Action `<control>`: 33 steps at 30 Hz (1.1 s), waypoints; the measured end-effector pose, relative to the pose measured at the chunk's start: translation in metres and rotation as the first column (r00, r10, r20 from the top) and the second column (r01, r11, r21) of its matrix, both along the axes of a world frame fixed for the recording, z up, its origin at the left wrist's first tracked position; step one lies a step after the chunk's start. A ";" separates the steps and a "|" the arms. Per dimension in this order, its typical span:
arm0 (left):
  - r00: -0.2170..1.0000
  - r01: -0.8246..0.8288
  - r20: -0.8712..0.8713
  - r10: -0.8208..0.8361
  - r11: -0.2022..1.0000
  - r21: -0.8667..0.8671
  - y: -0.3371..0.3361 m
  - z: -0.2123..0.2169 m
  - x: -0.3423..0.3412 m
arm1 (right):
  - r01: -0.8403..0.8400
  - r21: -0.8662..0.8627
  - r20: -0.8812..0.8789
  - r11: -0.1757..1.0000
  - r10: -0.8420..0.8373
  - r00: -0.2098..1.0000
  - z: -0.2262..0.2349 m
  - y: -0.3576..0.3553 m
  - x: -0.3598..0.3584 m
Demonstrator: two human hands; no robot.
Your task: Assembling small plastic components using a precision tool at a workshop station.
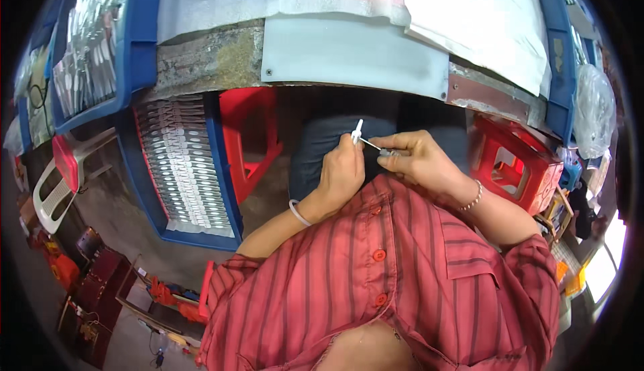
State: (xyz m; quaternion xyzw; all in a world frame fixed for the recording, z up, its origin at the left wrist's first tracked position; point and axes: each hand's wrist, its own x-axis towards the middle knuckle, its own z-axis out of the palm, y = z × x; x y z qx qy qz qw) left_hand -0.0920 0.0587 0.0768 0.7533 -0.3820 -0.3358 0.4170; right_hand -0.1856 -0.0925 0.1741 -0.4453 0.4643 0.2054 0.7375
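Note:
Over my lap, my left hand (343,175) pinches a small white plastic piece (357,131) with a narrow pointed top, which stands up from between the thumb and fingers. My right hand (424,163) is closed on a thin metal rod (369,144) with a thicker grey end (386,152) between the fingertips. The rod slants up to the left, and its far end meets the side of the white piece. Whether it enters the piece is too small to tell.
Ahead is a workbench with a pale metal plate (349,49) on its front edge and white cloth on top. A blue crate (201,238) at left holds rows of shiny slim pieces; another blue crate (142,42) stands above it. Red plastic stools (251,136) flank my legs.

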 end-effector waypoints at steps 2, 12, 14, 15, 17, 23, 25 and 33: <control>1.000 -0.011 -0.015 0.010 0.998 -0.059 0.000 -0.003 0.000 | -0.256 -0.642 0.214 0.723 0.489 0.846 0.010 0.000 -0.004; 0.534 -0.081 -0.821 0.202 0.979 0.188 0.004 0.029 0.010 | -0.284 -0.898 0.049 0.336 0.718 0.694 0.027 0.007 -0.025; 0.549 -0.081 -0.813 0.194 0.981 0.179 0.004 0.026 0.008 | -0.288 -0.902 0.036 0.320 0.723 0.690 0.024 0.007 -0.027; 0.565 -0.084 -0.804 0.186 0.982 0.169 0.004 0.024 0.007 | -0.288 -0.903 0.036 0.318 0.725 0.688 0.023 0.007 -0.027; 0.597 -0.088 -0.779 0.193 0.981 0.175 0.005 0.025 0.006 | -0.290 -0.901 0.042 0.323 0.730 0.682 0.022 0.008 -0.027; 0.708 -0.083 -0.685 0.171 0.984 0.159 0.005 0.022 0.002 | -0.304 -0.867 0.071 0.395 0.701 0.710 0.024 0.006 -0.024; 0.711 -0.080 -0.681 0.175 0.982 0.169 0.005 0.021 0.002 | -0.293 -0.897 0.039 0.330 0.721 0.692 0.023 0.006 -0.024; 0.972 -0.046 -0.233 0.041 0.999 -0.014 0.001 0.008 -0.005 | -0.396 -0.836 -0.003 0.381 0.718 0.696 0.010 0.000 -0.016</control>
